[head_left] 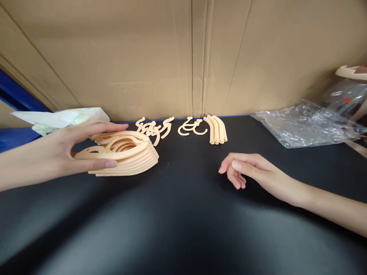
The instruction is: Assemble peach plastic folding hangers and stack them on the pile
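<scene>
On the left of the black table a stack of curved, cream plastic hanger pieces [130, 158] lies with its layers nested. My left hand [83, 147] is closed around the stack's left part, its thumb along the near side and its fingers over the far side. Loose hanger hooks [153, 130] lie in a heap just behind the stack. Over on the right, my right hand [243, 169] hovers above the table with curled fingers and the thumb against the index finger; nothing shows in it. A bundle of cream curved bars [216, 130] lies beyond it.
A few separate hooks [192, 126] lie at the back centre. Clear plastic film [304, 126] spreads at the back right, and a white and patterned packet [69, 116] lies at the back left. Behind the black table [183, 214] stands a cardboard wall [137, 57].
</scene>
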### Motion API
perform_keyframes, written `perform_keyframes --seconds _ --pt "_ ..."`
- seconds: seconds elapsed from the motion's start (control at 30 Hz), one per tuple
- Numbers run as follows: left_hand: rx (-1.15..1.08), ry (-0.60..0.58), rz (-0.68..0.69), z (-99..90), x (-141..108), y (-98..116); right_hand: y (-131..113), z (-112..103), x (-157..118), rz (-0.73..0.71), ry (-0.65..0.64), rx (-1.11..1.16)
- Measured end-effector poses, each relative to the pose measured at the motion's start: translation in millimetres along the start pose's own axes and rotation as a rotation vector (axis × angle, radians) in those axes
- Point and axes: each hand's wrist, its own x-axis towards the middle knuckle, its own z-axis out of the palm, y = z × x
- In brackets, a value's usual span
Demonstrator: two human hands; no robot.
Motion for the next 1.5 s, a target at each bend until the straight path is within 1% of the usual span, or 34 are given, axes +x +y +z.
perform_keyframes --seconds 0.27,0.53,0.87,1.03,1.2,1.27,1.37,1.5 --pt "0.001 -0.005 0.006 3.3 0 0 1 -1 1 -0.001 -0.005 0.007" --pt "0.021 -0.011 -0.034 4.5 2 0 0 -1 -1 0.006 -0.005 0.012" --pt "0.019 -0.006 -0.039 3.2 0 0 0 -1 0 0.015 0.0 0.0" --pt "0.019 -0.044 -0.041 3.6 0 0 0 -1 0 0.02 -0.002 -0.006" --pt "0.031 -0.083 -0.086 -0.7 -3 1 1 -1 0 0.017 -0.007 -0.002" --pt "0.068 -0.102 -0.116 -3.4 -4 -2 1 -1 1 0.015 -0.009 -0.002" --pt "0.109 -0.131 -0.2 -5.8 -2 -13 0 0 1 0.015 -0.01 -0.001" --pt "0.119 -0.146 -0.188 -5.9 0 -26 -1 -1 1 0.018 -0.015 -0.003"
